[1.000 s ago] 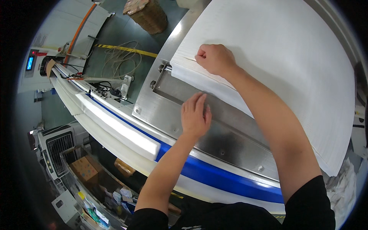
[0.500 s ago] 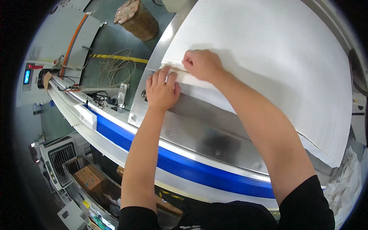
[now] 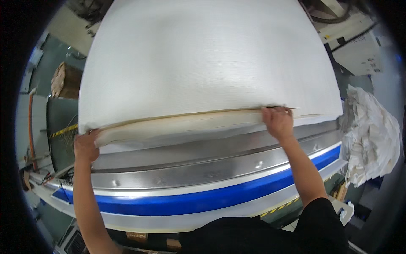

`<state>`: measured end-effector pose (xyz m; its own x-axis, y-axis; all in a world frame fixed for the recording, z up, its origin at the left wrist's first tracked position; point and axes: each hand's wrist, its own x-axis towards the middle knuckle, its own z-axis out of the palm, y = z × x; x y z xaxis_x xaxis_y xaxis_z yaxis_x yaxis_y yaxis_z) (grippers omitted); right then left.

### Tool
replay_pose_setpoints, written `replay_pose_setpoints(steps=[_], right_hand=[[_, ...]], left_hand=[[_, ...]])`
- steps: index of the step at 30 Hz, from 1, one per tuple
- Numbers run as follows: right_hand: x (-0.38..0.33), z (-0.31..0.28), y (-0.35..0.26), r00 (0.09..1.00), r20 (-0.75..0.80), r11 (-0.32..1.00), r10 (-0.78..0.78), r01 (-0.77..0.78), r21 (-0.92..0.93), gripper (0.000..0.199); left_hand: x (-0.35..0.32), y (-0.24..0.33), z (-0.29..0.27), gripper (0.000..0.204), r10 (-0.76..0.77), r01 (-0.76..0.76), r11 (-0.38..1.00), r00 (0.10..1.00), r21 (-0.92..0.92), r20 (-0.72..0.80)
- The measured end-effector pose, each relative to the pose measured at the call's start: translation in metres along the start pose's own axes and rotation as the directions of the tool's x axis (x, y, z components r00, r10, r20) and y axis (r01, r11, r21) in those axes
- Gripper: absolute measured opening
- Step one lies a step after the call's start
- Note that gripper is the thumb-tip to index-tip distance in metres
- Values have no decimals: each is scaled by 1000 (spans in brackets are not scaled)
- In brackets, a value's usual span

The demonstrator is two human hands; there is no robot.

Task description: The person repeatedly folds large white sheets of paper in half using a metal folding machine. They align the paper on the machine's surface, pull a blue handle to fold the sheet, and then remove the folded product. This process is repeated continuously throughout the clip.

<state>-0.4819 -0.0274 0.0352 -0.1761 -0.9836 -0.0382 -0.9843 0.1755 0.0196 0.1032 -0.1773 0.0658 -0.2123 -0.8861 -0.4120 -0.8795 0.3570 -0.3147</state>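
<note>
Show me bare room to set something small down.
Bare: the metal ledge between the white sheet stack and blue strip; also the stack's top beyond the left hand and right hand. Crowded: the stack's front edge, where both hands are, and beside its right side, where crumpled white sheeting sits.

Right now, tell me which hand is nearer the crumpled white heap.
Right. The right hand is on the white sheets, left of the crumpled white heap; the left hand is farther, at the sheets' front left corner.
</note>
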Motion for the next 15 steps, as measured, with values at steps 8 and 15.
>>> replay_pose_setpoints(steps=[8,15], right_hand=[[-28,11,284,980,-54,961,193,-200,-191,48],[-33,1,428,895,133,866,426,-361,-345,42]], left_hand=[[61,3,39,20,-151,121,961,983,250,104],[70,-41,76,23,-173,174,983,985,60,-11]])
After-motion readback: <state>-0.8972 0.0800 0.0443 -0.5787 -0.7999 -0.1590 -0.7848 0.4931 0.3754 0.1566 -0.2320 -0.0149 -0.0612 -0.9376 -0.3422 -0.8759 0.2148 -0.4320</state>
